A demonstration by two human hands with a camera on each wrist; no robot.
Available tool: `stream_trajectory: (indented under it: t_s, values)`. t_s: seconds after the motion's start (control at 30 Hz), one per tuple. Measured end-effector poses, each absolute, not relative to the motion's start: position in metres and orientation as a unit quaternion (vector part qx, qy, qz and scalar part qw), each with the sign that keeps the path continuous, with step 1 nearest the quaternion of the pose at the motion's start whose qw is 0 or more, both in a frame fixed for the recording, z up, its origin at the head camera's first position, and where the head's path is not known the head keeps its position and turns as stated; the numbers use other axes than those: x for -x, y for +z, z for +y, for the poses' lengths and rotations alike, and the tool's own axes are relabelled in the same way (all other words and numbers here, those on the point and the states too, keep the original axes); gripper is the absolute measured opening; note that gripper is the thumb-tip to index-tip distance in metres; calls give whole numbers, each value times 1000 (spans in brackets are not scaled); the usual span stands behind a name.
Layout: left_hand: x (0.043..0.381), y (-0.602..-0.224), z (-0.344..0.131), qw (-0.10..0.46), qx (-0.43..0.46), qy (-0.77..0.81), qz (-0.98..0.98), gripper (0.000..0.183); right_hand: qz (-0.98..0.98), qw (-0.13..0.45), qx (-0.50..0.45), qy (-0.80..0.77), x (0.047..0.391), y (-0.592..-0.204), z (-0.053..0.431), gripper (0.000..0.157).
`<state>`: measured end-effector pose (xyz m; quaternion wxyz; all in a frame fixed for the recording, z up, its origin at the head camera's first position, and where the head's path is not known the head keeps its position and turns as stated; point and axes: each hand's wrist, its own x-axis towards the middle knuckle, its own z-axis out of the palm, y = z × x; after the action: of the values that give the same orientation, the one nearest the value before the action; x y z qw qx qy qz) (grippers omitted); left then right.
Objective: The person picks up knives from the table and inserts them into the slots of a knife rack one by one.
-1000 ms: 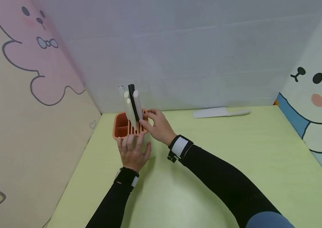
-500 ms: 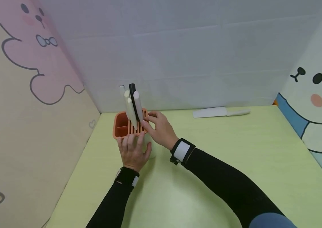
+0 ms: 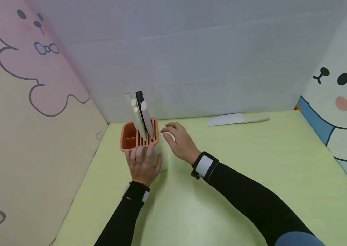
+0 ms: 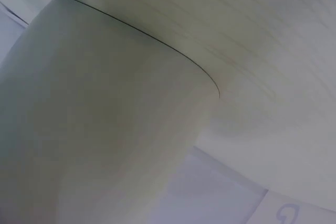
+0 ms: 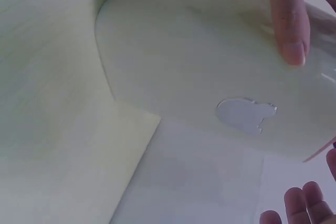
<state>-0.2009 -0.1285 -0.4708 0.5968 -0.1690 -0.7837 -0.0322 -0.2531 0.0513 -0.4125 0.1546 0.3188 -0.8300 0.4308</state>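
Observation:
An off-white knife holder (image 3: pixel 163 158) with an orange slotted top (image 3: pixel 124 128) stands at the back left of the table. My left hand (image 3: pixel 142 167) holds its near side, fingers at the front rim and thumb along the side wall. In the right wrist view that thumb (image 5: pixel 291 30) lies on the pale wall (image 5: pixel 173 51). Several knives stand upright in the slots, among them a black-handled one (image 3: pixel 139 97) and a white-handled one (image 3: pixel 144 111). My right hand (image 3: pixel 181 141) is just right of the holder, fingers loosely bent and nothing in them.
A cleaver (image 3: pixel 225 119) with a white handle lies flat near the table's back edge, right of the hands. Behind the holder is a pale back wall (image 3: pixel 191 68); cartoon-printed walls flank the light green table (image 3: pixel 222 191).
My right hand has let go at the white-handled knife and moved right, away from the slots. The left hand has stayed on the holder; the view has shifted slightly.

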Motion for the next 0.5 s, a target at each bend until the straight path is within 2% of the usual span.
stream_trajectory:
  t_s: [0.23, 0.5]
  values:
    - [203, -472, -128, 596, 164, -37, -785, 52, -892, 60, -210, 395, 281, -448, 132, 38]
    - [208, -472, -126, 615, 153, -47, -772, 51, -951, 24, -90, 296, 318, -481, 246, 48]
